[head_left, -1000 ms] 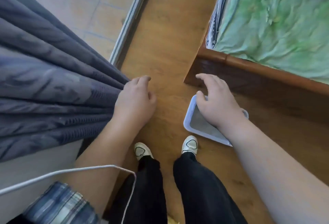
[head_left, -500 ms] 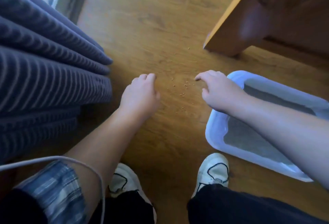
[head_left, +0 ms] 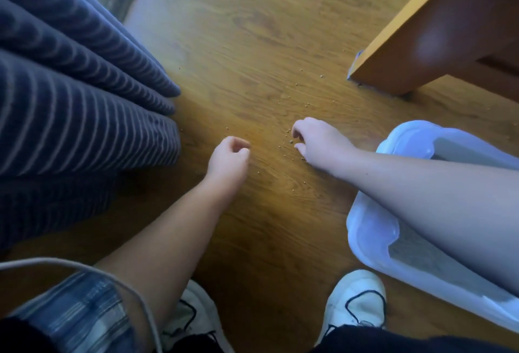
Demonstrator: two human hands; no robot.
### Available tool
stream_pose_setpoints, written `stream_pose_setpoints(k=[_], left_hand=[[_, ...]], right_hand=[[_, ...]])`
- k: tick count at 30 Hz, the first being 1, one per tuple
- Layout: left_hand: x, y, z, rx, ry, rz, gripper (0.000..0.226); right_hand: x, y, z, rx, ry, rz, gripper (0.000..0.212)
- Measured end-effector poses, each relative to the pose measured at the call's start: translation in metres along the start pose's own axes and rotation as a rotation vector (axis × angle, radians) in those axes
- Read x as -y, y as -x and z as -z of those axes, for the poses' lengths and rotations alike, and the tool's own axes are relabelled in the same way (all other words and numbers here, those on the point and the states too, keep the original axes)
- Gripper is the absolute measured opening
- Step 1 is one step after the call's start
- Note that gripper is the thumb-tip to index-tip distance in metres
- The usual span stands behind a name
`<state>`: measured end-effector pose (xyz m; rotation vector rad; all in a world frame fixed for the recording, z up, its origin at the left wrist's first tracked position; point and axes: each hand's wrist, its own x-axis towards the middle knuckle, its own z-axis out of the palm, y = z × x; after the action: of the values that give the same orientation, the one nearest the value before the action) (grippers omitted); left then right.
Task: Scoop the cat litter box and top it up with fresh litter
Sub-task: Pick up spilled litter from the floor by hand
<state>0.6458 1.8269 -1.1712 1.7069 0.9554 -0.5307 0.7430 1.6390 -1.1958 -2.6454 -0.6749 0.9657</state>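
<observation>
The litter box [head_left: 365, 229] is a pale plastic tray on the wooden floor at the right, with grey litter [head_left: 407, 257] inside. My right forearm crosses over it. Small litter grains [head_left: 288, 139] lie scattered on the floor in front of the box. My right hand [head_left: 317, 142] is down among them with fingers curled and tips at the floor; whether it pinches a grain is hidden. My left hand [head_left: 229, 157] hovers just left of the grains, fingers curled in to the thumb, with nothing visible in it.
A grey striped curtain [head_left: 84, 100] fills the left side down to the floor. A wooden bed frame corner [head_left: 407, 52] juts in at upper right. My white shoes [head_left: 356, 305] stand at the bottom, and a white cable [head_left: 84, 265] crosses my left sleeve.
The view has dropped closer to the floor. Both hands' fingers have curled in, and my right hand has moved left onto the scattered grains.
</observation>
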Motion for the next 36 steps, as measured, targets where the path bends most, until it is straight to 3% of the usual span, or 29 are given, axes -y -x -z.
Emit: stream_pose_setpoints(k=[3,9,16,20,25,30,36], left_hand=[[0.016,-0.003,-0.008,0.160,0.487,0.313,0.022],[0.026,-0.008,-0.024,0.232,0.812,0.424,0.030],[0.013,-0.010,-0.039,0.275,0.820,0.402,0.029],[0.002,-0.019,-0.044,0.288,0.918,0.396,0.039],[-0.012,-0.026,-0.044,0.291,1.047,0.398,0.038],[-0.020,-0.037,-0.034,0.197,1.026,0.360,0.033],[-0.024,-0.039,-0.021,0.197,1.060,0.302,0.032]], right_hand=[[-0.003,-0.007,-0.008,-0.014,0.033,0.034,0.009],[-0.002,-0.017,-0.013,-0.037,0.100,0.118,0.006],[-0.002,-0.017,-0.014,-0.041,0.038,0.135,0.006],[0.010,-0.005,-0.006,-0.102,-0.173,0.272,0.004],[0.008,-0.005,0.004,-0.165,-0.207,0.350,0.013],[-0.028,-0.065,0.032,-0.387,-0.160,0.110,0.039],[-0.045,-0.112,0.046,-0.288,-0.068,-0.085,0.062]])
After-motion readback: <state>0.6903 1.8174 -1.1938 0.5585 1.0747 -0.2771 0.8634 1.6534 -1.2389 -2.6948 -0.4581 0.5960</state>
